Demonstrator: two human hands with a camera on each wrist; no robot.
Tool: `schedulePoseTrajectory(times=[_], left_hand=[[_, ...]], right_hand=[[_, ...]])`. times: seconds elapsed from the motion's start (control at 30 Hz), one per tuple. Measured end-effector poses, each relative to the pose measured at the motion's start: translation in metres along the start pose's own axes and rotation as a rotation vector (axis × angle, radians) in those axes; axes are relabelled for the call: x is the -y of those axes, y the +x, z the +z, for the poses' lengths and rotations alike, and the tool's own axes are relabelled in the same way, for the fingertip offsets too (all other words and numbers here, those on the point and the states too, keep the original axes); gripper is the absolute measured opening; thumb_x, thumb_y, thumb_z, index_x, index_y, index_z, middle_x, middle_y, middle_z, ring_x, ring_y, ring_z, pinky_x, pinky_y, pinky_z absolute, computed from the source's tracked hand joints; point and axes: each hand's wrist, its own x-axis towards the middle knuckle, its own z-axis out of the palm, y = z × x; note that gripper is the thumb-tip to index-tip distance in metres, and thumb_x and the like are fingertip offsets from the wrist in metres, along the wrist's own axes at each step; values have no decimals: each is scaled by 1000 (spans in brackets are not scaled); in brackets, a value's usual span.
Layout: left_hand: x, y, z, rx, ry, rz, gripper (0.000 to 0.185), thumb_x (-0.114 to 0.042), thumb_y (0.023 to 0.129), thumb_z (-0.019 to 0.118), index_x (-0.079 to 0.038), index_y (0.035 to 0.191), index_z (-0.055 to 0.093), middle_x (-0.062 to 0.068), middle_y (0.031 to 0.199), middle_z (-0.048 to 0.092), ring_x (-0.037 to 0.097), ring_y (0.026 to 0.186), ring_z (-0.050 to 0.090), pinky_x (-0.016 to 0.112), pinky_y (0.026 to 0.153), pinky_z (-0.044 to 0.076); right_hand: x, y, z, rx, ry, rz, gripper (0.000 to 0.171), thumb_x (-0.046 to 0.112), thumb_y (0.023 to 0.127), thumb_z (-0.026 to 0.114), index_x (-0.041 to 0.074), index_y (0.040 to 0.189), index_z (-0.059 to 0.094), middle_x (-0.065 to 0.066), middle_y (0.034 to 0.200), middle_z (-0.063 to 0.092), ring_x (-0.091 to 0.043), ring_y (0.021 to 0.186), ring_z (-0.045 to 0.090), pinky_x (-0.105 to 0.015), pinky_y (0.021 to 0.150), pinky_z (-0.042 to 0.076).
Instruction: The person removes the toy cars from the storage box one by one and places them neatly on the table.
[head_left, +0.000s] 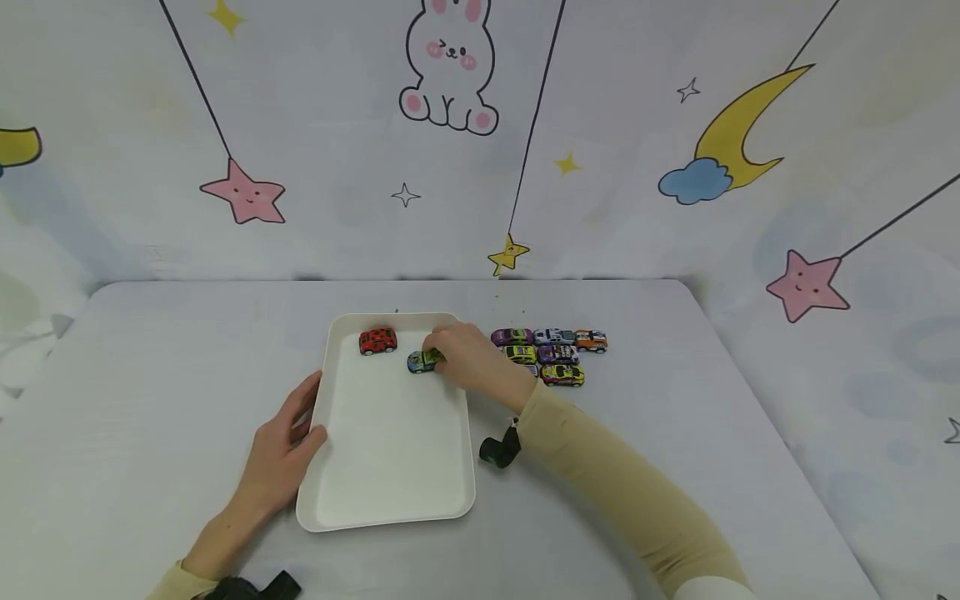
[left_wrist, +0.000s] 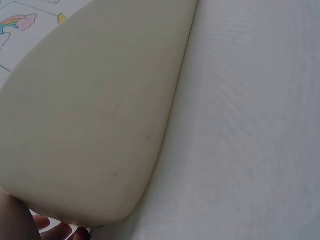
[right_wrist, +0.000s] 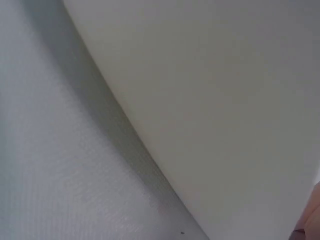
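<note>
A white rectangular tray (head_left: pixel 390 450) lies on the table, with a red toy car (head_left: pixel 378 341) with dark spots near its far left corner. My left hand (head_left: pixel 279 450) grips the tray's left rim, thumb over the edge; in the left wrist view its fingers (left_wrist: pixel 57 232) show beside the tray wall. Over the far right part of the tray, my right hand (head_left: pixel 468 358) pinches a blue and yellow-green toy car (head_left: pixel 422 361), partly hidden by the fingers. The right wrist view shows mostly the tray's outer wall (right_wrist: pixel 210 110) and a sliver of the hand.
Right of the tray, several toy cars stand close together in rows, among them an orange and white one (head_left: pixel 591 341) and a yellow one (head_left: pixel 562 375). My right forearm sleeve (head_left: pixel 622 483) crosses the table's right side. A patterned white backdrop (head_left: pixel 337 150) rises behind the table.
</note>
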Motion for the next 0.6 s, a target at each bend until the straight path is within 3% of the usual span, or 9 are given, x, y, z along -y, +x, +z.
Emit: schedulePoseTrajectory(times=[0.27, 0.6], left_hand=[[-1, 0, -1, 1, -1, -7, 68, 5, 91, 52, -13, 155, 37, 18, 150, 49, 41, 129, 53, 0, 92, 38], [0, 0, 1, 12, -5, -18, 68, 4, 92, 53, -15, 155, 37, 18, 150, 49, 40, 130, 52, -1, 91, 38]], right_hand=[[1, -14, -13, -49, 74, -19, 28, 4, 88, 73, 8, 116, 74, -4, 115, 71, -20, 107, 67, -35, 94, 54], [-9, -46, -43, -158, 157, -23, 26, 5, 87, 76, 8, 112, 75, -3, 114, 72, -19, 106, 67, -32, 89, 56]])
